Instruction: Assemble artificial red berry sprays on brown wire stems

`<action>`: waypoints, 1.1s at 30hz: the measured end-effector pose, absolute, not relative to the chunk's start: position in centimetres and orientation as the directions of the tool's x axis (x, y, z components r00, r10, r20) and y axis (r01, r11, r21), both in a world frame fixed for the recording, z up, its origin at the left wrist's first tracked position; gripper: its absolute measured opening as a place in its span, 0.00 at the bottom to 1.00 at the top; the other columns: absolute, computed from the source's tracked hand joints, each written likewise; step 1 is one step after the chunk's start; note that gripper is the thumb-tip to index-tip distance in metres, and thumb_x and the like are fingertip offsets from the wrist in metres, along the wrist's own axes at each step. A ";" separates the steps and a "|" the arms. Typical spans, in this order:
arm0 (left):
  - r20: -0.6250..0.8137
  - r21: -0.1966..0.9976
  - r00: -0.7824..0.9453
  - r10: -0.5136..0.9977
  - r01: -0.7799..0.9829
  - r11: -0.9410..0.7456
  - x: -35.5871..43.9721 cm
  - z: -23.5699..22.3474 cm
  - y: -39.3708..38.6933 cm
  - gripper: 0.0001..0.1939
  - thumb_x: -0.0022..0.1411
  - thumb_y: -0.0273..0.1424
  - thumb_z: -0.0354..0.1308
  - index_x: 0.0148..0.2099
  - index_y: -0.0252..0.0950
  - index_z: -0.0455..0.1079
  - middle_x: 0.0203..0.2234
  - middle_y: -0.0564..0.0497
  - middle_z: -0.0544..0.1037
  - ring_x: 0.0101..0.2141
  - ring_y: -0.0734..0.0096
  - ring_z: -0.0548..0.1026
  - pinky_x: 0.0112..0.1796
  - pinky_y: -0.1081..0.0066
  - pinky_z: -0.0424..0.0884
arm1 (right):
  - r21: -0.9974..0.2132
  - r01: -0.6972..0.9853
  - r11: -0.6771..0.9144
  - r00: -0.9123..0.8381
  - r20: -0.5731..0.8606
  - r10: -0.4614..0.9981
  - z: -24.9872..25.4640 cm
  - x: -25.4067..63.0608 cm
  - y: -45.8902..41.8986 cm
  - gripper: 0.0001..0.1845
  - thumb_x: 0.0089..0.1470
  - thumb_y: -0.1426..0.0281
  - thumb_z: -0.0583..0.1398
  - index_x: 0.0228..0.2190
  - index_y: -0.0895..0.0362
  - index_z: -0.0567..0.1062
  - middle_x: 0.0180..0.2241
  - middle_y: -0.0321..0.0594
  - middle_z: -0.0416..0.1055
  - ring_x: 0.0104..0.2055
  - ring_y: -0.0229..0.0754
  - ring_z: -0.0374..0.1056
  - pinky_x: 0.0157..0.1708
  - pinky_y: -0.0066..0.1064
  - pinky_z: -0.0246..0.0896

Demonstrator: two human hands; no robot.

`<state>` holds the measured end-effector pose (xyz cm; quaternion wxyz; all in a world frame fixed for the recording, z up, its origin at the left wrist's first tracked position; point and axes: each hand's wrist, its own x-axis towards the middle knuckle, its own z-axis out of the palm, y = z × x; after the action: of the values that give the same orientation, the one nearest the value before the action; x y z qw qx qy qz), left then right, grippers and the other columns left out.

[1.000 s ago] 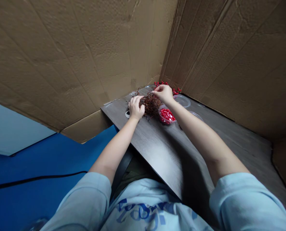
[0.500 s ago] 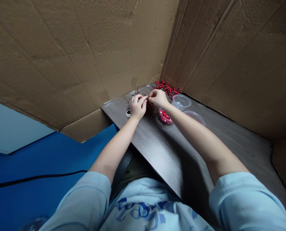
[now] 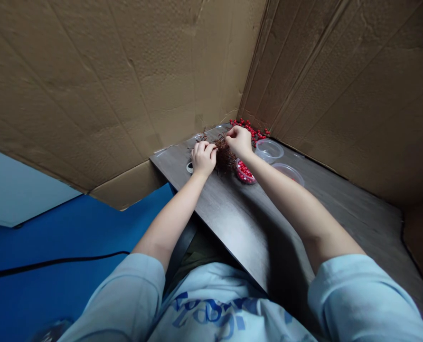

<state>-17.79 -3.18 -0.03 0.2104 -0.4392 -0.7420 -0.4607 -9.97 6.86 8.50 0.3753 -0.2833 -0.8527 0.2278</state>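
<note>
The left hand (image 3: pixel 203 159) and right hand (image 3: pixel 239 142) kept narrow grips on a tangled, dark-brown twig bundle (image 3: pixel 224 159), with red berry sprigs (image 3: pixel 249 127) at one o'clock and a clear tub of red berries (image 3: pixel 244 173) at five.

A makeshift craft corner: a dark bench (image 3: pixel 239 213) walled with cardboard sheets (image 3: pixel 90 95), carrying twigs (image 3: pixel 224 159), red berries (image 3: pixel 249 128) and plastic tubs (image 3: pixel 268 151).

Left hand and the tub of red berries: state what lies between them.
Head view: a tangle of brown twigs lies between the left hand and the tub.
</note>
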 end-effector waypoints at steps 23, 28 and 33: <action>0.764 0.457 -0.461 0.452 0.881 0.127 -15.9 1.1 -4.1 0.17 0.59 0.39 0.47 0.44 0.34 0.65 0.42 0.40 0.70 0.45 0.56 0.65 0.46 0.59 0.57 | -0.941 0.108 0.321 -0.447 0.243 0.861 11.7 -6.6 7.6 0.06 0.47 0.78 0.51 0.29 0.58 0.65 0.17 0.30 0.62 0.17 0.33 0.62 0.22 0.27 0.60; 0.734 0.402 -0.246 0.633 0.909 -0.113 -11.7 2.8 -3.3 0.17 0.62 0.38 0.42 0.37 0.36 0.70 0.34 0.44 0.75 0.39 0.62 0.70 0.44 0.64 0.62 | -0.942 0.101 0.320 -0.449 0.243 0.860 12.5 -3.6 6.3 0.06 0.52 0.74 0.50 0.33 0.57 0.65 0.15 0.28 0.62 0.14 0.32 0.60 0.18 0.25 0.58; 0.711 0.627 -0.373 0.595 0.720 -0.298 -8.5 4.8 -1.6 0.21 0.64 0.38 0.38 0.40 0.34 0.70 0.35 0.44 0.76 0.37 0.66 0.73 0.40 0.68 0.67 | -0.952 0.037 0.304 -0.440 0.258 0.860 12.5 0.1 4.5 0.03 0.53 0.74 0.50 0.31 0.56 0.63 0.13 0.26 0.60 0.12 0.30 0.58 0.14 0.21 0.54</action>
<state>-8.46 -1.64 4.82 0.0534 -0.5573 -0.5900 -0.5818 0.07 4.47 12.51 0.4180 -0.3247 -0.6910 0.4924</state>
